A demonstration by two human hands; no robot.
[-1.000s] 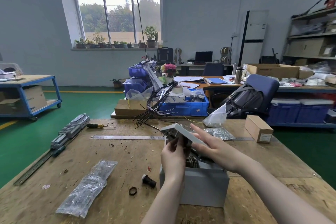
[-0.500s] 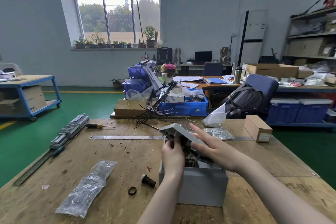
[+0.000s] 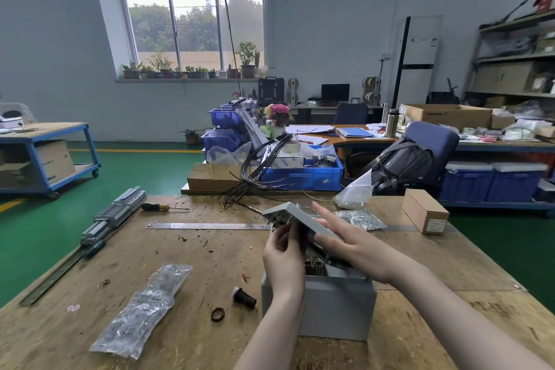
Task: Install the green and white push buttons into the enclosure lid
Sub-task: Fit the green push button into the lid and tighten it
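A grey enclosure lid (image 3: 292, 213) stands tilted up over the grey enclosure box (image 3: 333, 306) on the wooden bench. My right hand (image 3: 345, 242) lies flat on the lid's outer face and holds it. My left hand (image 3: 283, 252) reaches under the lid, fingers pinched on a part at its underside; the part itself is mostly hidden. A loose push button (image 3: 244, 297) with a black body and pale head lies on the bench left of the box. A black ring nut (image 3: 217, 314) lies beside it.
A clear bag of parts (image 3: 141, 309) lies front left. A steel ruler (image 3: 207, 225), a screwdriver (image 3: 160, 207) and a DIN rail with terminals (image 3: 114, 216) sit further left. A small cardboard box (image 3: 425, 213) and a foil bag (image 3: 360, 218) are at right.
Almost nothing differs: both hands stay at the lid, with my left fingers shifting slightly under it.
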